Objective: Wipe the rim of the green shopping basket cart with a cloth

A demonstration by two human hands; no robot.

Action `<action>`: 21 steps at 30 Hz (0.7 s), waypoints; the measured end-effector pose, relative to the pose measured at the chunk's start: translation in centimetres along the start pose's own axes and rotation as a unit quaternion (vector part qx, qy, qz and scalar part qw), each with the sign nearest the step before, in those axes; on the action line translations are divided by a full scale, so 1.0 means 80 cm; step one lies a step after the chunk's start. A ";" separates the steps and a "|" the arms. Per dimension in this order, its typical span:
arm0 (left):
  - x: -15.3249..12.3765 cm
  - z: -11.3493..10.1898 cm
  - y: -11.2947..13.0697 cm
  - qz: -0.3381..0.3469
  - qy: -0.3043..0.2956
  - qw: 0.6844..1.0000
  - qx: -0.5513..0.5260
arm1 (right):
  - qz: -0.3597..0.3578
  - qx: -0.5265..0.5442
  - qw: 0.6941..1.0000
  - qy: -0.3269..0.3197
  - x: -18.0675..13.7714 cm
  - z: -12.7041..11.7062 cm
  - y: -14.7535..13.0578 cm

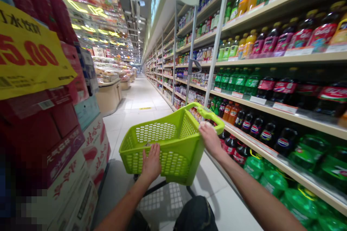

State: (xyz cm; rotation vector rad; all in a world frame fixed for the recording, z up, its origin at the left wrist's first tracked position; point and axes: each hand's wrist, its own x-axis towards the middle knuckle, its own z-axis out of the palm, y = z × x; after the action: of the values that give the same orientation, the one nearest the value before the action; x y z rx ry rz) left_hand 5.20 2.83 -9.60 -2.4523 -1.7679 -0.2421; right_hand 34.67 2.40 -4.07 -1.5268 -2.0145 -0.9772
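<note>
A lime-green plastic shopping basket [162, 133] is tipped on its side in front of me, its open mouth facing left. My left hand [151, 162] lies flat against the basket's near wall, fingers stretched out. Around the basket's green handle [210, 113] at its right end, my right hand [210, 138] is closed. A wheeled cart frame [162, 187] shows under the basket, partly hidden by it.
Shelves of soda bottles [271, 90] run along the right, with metal uprights [217, 39] close to the basket. Stacked red and white cartons [67, 144] with a yellow price sign [29, 54] stand at the left. The tiled aisle [141, 97] stretches ahead. My knee [196, 214] is below.
</note>
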 end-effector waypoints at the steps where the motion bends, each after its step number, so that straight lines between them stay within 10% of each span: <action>1: 0.000 -0.001 -0.001 0.005 0.000 1.000 0.002 | -0.046 0.023 0.999 -0.008 0.001 0.006 -0.015; 10: 0.002 0.005 -0.025 -0.059 0.016 0.998 0.021 | 0.089 -0.023 0.996 0.015 -0.007 -0.012 0.041; 16: 0.006 0.005 -0.017 -0.055 0.008 0.998 0.015 | -0.035 0.041 0.998 0.017 -0.016 0.009 -0.006; 21: 0.008 0.002 -0.010 -0.054 0.000 0.998 0.009 | 0.103 -0.018 0.994 0.036 -0.011 0.000 0.035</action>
State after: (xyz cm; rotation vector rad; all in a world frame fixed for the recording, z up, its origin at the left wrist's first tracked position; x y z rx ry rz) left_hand 4.64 3.75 -9.66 -2.3467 -1.8966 -0.2336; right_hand 37.61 2.22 -3.87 -1.6566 -1.7581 -0.9752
